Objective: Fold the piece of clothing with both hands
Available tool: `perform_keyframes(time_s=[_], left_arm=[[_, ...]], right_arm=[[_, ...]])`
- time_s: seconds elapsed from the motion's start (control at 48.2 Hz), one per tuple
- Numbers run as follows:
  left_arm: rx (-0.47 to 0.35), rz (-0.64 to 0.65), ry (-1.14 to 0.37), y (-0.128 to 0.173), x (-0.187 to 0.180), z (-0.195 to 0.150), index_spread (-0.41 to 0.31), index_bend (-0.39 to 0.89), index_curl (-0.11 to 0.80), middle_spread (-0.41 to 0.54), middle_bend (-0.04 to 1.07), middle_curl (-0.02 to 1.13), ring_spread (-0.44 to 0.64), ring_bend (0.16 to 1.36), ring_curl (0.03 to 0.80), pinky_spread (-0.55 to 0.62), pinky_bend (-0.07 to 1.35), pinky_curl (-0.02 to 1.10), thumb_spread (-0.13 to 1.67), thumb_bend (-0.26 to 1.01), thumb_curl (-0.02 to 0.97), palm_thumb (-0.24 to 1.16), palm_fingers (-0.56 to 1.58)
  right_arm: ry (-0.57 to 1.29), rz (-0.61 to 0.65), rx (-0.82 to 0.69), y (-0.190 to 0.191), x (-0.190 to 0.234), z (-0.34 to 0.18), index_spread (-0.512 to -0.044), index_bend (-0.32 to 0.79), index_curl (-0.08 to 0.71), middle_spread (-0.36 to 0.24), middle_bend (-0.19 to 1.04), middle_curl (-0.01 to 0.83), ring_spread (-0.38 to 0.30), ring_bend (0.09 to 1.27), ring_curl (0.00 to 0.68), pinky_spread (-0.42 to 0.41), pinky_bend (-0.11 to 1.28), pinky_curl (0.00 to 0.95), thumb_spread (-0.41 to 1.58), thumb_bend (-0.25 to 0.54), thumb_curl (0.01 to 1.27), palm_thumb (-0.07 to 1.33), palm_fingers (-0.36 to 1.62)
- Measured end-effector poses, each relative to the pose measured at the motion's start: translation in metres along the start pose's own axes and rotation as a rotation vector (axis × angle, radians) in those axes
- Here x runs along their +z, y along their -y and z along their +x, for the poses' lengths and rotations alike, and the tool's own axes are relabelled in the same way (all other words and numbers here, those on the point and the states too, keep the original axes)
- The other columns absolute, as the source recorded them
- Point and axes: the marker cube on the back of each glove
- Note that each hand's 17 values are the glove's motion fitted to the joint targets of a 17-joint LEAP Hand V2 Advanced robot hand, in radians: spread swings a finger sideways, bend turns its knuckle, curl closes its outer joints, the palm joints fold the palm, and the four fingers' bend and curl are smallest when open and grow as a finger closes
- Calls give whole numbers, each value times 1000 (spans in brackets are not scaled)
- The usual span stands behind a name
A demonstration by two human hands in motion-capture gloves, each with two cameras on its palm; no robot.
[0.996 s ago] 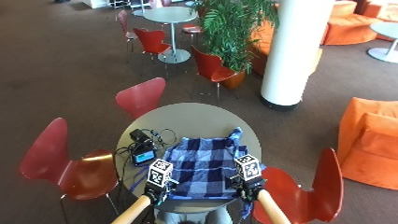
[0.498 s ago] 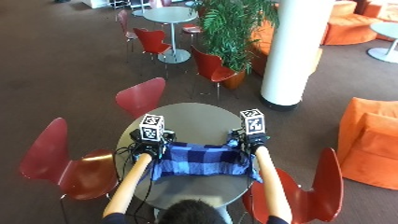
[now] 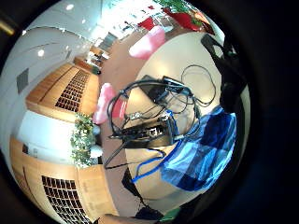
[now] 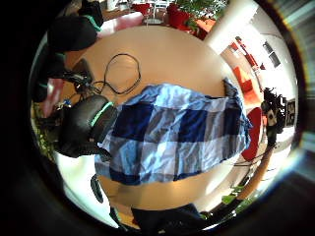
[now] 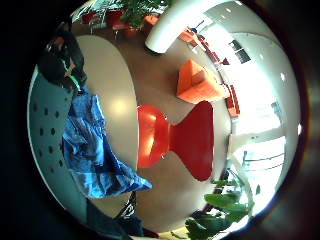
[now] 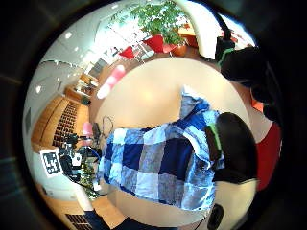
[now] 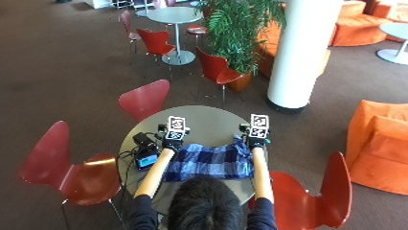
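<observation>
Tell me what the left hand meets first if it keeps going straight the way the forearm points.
Probably only bare table: the left hand sits at the blue plaid cloth's far edge, pointing away from the person. Beyond the rim stands a red chair, though depth is unclear.

Garment (image 7: pixel 208 162): on the tabletop (image 7: pixel 207 122), on the half nearest the person.
Left hand (image 7: pixel 170 142): at the garment's far left corner.
Right hand (image 7: pixel 256 141): at its far right corner.
Cables and box (image 7: pixel 146 154): left tabletop edge, beside the garment.
</observation>
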Motion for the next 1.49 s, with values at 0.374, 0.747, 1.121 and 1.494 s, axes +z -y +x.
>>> perform_keyframes(time_s=[0.374, 0.747, 1.121, 1.494], left_arm=[[137, 35, -341, -36, 32, 21, -216, 164, 373, -175, 69, 334, -205, 408, 410, -302, 631, 453, 1061, -53, 259, 430, 785], [92, -386, -378, -124, 128, 38, -156, 171, 407, -15, 97, 263, 103, 403, 400, 26, 378, 384, 1232, -57, 208, 235, 243], [80, -420, -375, -131, 146, 41, -125, 223, 419, 88, 160, 261, 402, 334, 320, 395, 217, 293, 1125, -28, 197, -10, 54], [194, -479, -433, -160, 125, 56, -110, 176, 406, 121, 166, 263, 461, 365, 308, 438, 214, 304, 1083, -36, 206, -29, 27]], right_arm=[[118, -324, 114, -65, -11, 22, -354, 1, 228, -121, 108, 368, -35, 453, 420, 58, 717, 421, 1111, -101, 353, 474, 411], [75, -434, 266, -116, 113, 20, -358, 82, 149, 39, 184, 324, 142, 520, 377, 231, 870, 402, 1097, -28, 308, 284, 293], [81, -364, 235, -124, 104, 21, -332, 91, 156, -140, 336, 397, -129, 713, 413, -138, 784, 366, 1157, 122, 383, 686, 987], [48, -361, 330, -120, 83, 54, -267, 137, 260, -229, 388, 476, -226, 798, 488, -283, 788, 430, 1053, 112, 421, 927, 1260]])
